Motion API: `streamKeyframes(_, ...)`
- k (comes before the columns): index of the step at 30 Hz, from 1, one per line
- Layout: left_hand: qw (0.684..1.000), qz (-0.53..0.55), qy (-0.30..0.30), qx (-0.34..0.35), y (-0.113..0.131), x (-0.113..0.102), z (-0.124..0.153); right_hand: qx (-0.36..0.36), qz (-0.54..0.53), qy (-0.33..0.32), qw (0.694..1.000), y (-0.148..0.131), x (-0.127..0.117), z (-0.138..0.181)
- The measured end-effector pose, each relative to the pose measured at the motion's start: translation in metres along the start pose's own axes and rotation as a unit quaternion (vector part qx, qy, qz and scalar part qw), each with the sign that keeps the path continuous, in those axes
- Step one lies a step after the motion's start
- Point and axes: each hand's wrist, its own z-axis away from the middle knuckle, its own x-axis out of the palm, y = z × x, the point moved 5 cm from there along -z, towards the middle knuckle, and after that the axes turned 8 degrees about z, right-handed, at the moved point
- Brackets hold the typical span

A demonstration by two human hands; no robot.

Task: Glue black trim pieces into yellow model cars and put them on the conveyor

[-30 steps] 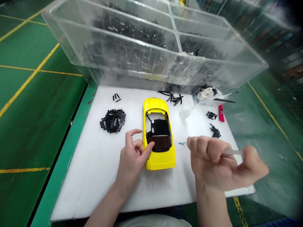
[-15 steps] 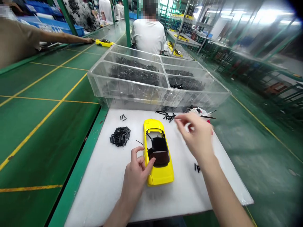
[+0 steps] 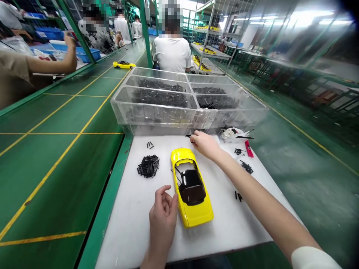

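Observation:
A yellow toy car body [image 3: 192,186] with a black interior lies on a white foam pad [image 3: 134,216]. My left hand [image 3: 162,216] rests just left of the car's rear, fingers loosely curled, touching its side and holding nothing. My right hand [image 3: 204,144] reaches to the far edge of the pad, fingers pinched down on thin black strips [image 3: 188,136] lying there. A pile of small black parts [image 3: 148,165] sits left of the car.
A clear divided bin [image 3: 157,108] holding black parts stands behind the pad. A red tool [image 3: 248,148], a white rag [image 3: 231,133] and scattered black bits [image 3: 246,167] lie at right. Green conveyor surface runs on the left. Other people work beyond; another yellow car [image 3: 123,65] sits far off.
My right hand, which held a thin tool a second ago, has moved forward and down to the black strips at the pad's far edge. The view has tilted up. My left hand slid slightly back.

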Motion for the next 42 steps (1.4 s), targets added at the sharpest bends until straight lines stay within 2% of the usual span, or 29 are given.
streamKeyframes(2, 1.0, 0.009, 0.012, 0.007, 0.006, -0.006, 0.001, -0.029, -0.058, 0.026, 0.998, -0.009, -0.011, 0.033)
streamKeyframes(4, 0.998, 0.046, -0.039, -0.007, 0.012, -0.006, 0.002, -0.057, -0.142, 0.046, 0.987, -0.02, -0.015, 0.077)
streamKeyframes(5, 0.993, 0.079, -0.086, -0.024, 0.015, -0.002, 0.004, -0.085, -0.291, 0.068, 0.951, -0.026, -0.017, 0.099)
streamKeyframes(6, 0.982, 0.113, -0.142, -0.044, 0.018, 0.003, 0.006, -0.112, -0.412, 0.06, 0.902, -0.033, -0.015, 0.12)
streamKeyframes(8, 0.955, 0.162, -0.237, -0.074, 0.026, 0.013, 0.012, -0.126, -0.529, 0.03, 0.839, -0.044, -0.006, 0.152)
streamKeyframes(9, 0.947, 0.17, -0.259, -0.08, 0.029, 0.017, 0.014, -0.122, -0.546, 0.023, 0.829, -0.047, -0.003, 0.163)
streamKeyframes(11, 0.95, 0.155, -0.26, -0.074, 0.034, 0.02, 0.017, -0.119, -0.508, 0.042, 0.852, -0.051, -0.002, 0.175)
streamKeyframes(14, 0.964, 0.107, -0.24, -0.033, 0.04, 0.02, 0.019, -0.2, -0.353, 0.141, 0.903, -0.056, -0.017, 0.183)
streamKeyframes(16, 0.967, 0.076, -0.242, -0.012, 0.042, 0.02, 0.021, -0.263, -0.269, 0.177, 0.909, -0.059, -0.024, 0.186)
streamKeyframes(19, 0.971, 0.037, -0.236, 0.008, 0.038, 0.019, 0.021, -0.288, -0.235, 0.167, 0.913, -0.054, -0.018, 0.184)
streamKeyframes(20, 0.976, 0.02, -0.214, 0.02, 0.036, 0.017, 0.019, -0.286, -0.233, 0.162, 0.915, -0.051, -0.014, 0.182)
streamKeyframes(22, 0.99, -0.024, -0.129, 0.044, 0.028, 0.007, 0.016, -0.28, -0.226, 0.151, 0.921, -0.044, -0.004, 0.179)
streamKeyframes(24, 0.996, -0.066, -0.047, 0.04, 0.017, -0.002, 0.013, -0.275, -0.209, 0.141, 0.928, -0.039, 0.006, 0.175)
streamKeyframes(25, 0.996, -0.081, -0.031, 0.025, 0.011, -0.004, 0.013, -0.275, -0.199, 0.139, 0.931, -0.038, 0.01, 0.173)
streamKeyframes(28, 0.992, -0.104, -0.073, -0.02, -0.002, 0.004, 0.015, -0.285, -0.173, 0.14, 0.932, -0.038, 0.017, 0.17)
streamKeyframes(31, 0.988, -0.103, -0.112, -0.032, -0.004, 0.016, 0.016, -0.304, -0.142, 0.146, 0.931, -0.041, 0.019, 0.169)
streamKeyframes(35, 0.989, -0.084, -0.115, -0.046, -0.003, 0.023, 0.014, -0.333, -0.099, 0.143, 0.927, -0.036, 0.02, 0.174)
streamKeyframes(39, 0.989, -0.082, -0.113, -0.054, -0.005, 0.023, 0.013, -0.301, -0.131, 0.124, 0.936, -0.02, 0.018, 0.18)
streamKeyframes(42, 0.988, -0.093, -0.114, -0.053, -0.006, 0.023, 0.013, -0.295, -0.09, 0.141, 0.941, -0.022, 0.017, 0.184)
